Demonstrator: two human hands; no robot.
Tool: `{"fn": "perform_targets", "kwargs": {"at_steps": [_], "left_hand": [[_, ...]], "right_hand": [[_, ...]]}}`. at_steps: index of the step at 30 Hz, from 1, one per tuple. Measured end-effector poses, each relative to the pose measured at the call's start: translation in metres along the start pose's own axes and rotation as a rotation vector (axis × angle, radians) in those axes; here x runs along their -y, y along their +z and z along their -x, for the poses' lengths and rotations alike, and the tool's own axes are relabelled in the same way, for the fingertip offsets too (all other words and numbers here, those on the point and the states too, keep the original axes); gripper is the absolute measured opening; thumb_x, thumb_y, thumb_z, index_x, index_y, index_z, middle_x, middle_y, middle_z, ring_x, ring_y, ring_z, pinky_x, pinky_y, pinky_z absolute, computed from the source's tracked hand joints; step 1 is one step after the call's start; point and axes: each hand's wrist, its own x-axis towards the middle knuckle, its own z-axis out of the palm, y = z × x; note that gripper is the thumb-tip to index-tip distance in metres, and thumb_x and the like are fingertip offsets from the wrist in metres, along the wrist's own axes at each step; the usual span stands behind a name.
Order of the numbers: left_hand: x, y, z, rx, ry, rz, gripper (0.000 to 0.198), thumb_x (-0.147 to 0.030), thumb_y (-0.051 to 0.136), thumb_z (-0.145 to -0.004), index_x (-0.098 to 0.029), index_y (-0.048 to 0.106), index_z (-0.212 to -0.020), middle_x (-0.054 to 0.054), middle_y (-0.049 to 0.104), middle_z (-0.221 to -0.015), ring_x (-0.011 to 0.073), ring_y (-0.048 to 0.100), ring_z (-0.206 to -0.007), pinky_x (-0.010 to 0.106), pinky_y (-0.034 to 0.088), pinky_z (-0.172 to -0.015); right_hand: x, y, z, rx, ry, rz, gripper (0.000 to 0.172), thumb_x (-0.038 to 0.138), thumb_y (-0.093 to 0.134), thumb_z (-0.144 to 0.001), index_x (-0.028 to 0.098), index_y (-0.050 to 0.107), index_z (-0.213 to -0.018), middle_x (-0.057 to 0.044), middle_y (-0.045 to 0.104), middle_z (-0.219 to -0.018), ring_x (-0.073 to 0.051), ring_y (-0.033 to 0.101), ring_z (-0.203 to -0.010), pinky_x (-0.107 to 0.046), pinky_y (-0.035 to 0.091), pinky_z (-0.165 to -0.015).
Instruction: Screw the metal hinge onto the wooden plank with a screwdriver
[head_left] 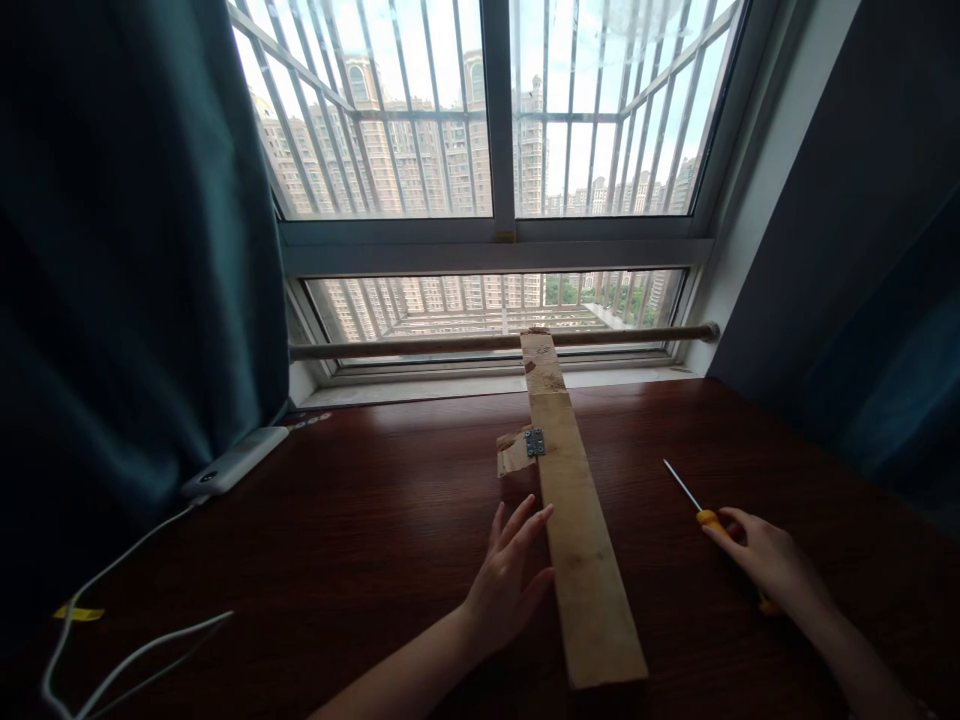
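Note:
A long pale wooden plank lies on the dark wooden table, running from the near edge toward the window. A small metal hinge joins it to a little wooden block on its left side. My left hand is open, fingers stretched out and resting against the plank's left edge, below the hinge. My right hand lies on the table to the right of the plank. It is closed round the yellow handle of a screwdriver, whose thin metal shaft points up and left.
A white power bank with white cables lies at the left by the dark teal curtain. A wooden rod spans the window sill behind the plank's far end. A yellow scrap sits near the left edge.

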Motion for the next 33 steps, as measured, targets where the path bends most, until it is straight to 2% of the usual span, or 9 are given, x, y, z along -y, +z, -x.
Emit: {"fn": "perform_targets", "kwargs": {"at_steps": [3,6,10,15,18,20,23,26,33], "left_hand": [[0.0,0.0,-0.001,-0.028,-0.027,0.044,0.061,-0.02,0.044,-0.085,-0.025,0.013,-0.137,0.008,0.038,-0.137,0.0235,0.02,-0.133,0.055,0.012,-0.108],[0.0,0.001,-0.001,-0.094,-0.056,0.14,0.062,-0.02,0.045,-0.085,-0.025,0.013,-0.138,0.01,0.034,-0.14,0.0236,0.022,-0.133,0.052,0.017,-0.108],[0.004,0.008,0.001,-0.243,-0.197,0.332,0.06,-0.023,0.048,-0.084,-0.022,0.019,-0.136,0.012,0.029,-0.141,0.0239,0.025,-0.131,0.048,0.022,-0.107],[0.03,0.022,-0.019,-0.572,-0.49,0.697,0.045,-0.029,0.054,-0.081,-0.021,0.037,-0.121,0.011,0.043,-0.129,0.0216,0.038,-0.123,0.041,0.029,-0.105],[0.055,0.031,-0.047,-0.805,-0.763,0.868,0.033,-0.031,0.061,-0.075,-0.019,0.046,-0.102,0.01,0.053,-0.111,0.0199,0.051,-0.11,0.035,0.037,-0.097],[0.07,0.037,-0.065,-0.885,-0.91,0.97,0.028,-0.035,0.061,-0.075,-0.018,0.047,-0.093,0.007,0.057,-0.092,0.0179,0.058,-0.091,0.034,0.044,-0.086],[0.084,0.041,-0.08,-0.96,-0.916,1.17,0.027,-0.039,0.059,-0.076,-0.018,0.048,-0.088,0.003,0.058,-0.08,0.0137,0.06,-0.075,0.028,0.047,-0.073],[0.088,0.038,-0.08,-0.965,-0.868,1.336,0.027,-0.042,0.053,-0.079,-0.016,0.049,-0.087,0.004,0.059,-0.079,0.0113,0.06,-0.071,0.023,0.047,-0.068],[0.09,0.024,-0.073,-0.732,-0.832,1.453,0.038,-0.049,0.051,-0.077,-0.014,0.051,-0.09,0.007,0.062,-0.078,0.0143,0.061,-0.062,0.025,0.048,-0.055]], "right_hand": [[0.002,0.0,0.003,-0.033,-0.037,0.061,0.054,0.059,0.043,-0.078,0.016,0.058,-0.106,-0.007,0.064,-0.087,-0.025,0.061,-0.079,-0.034,0.046,-0.069],[0.014,-0.003,0.01,-0.176,-0.125,0.175,0.053,0.054,0.045,-0.08,0.011,0.055,-0.11,-0.013,0.061,-0.095,-0.029,0.058,-0.086,-0.038,0.046,-0.072],[0.057,-0.016,0.026,-0.34,-0.422,0.152,0.042,0.044,0.048,-0.082,0.012,0.054,-0.109,-0.013,0.058,-0.103,-0.029,0.053,-0.097,-0.039,0.044,-0.081],[0.139,-0.03,0.054,-0.189,-0.771,-0.023,0.025,0.03,0.042,-0.089,0.018,0.054,-0.108,-0.008,0.059,-0.097,-0.021,0.055,-0.089,-0.033,0.045,-0.08],[0.189,-0.028,0.06,-0.095,-0.863,-0.019,0.025,0.025,0.039,-0.09,0.016,0.055,-0.107,-0.008,0.061,-0.089,-0.02,0.057,-0.082,-0.03,0.046,-0.073],[0.219,-0.021,0.058,-0.065,-0.912,0.033,0.03,0.018,0.037,-0.09,0.013,0.053,-0.115,-0.009,0.063,-0.088,-0.02,0.059,-0.082,-0.028,0.046,-0.072],[0.254,-0.005,0.047,-0.005,-0.935,0.162,0.041,0.011,0.04,-0.084,0.01,0.046,-0.125,-0.01,0.066,-0.081,-0.02,0.062,-0.072,-0.025,0.046,-0.064],[0.274,0.014,0.036,0.002,-0.886,0.246,0.049,0.01,0.042,-0.082,0.01,0.04,-0.131,-0.01,0.067,-0.077,-0.021,0.063,-0.065,-0.026,0.045,-0.059],[0.277,0.041,0.029,-0.034,-0.811,0.197,0.047,0.014,0.039,-0.083,0.008,0.042,-0.13,-0.013,0.067,-0.079,-0.023,0.063,-0.068,-0.028,0.046,-0.059]]}}
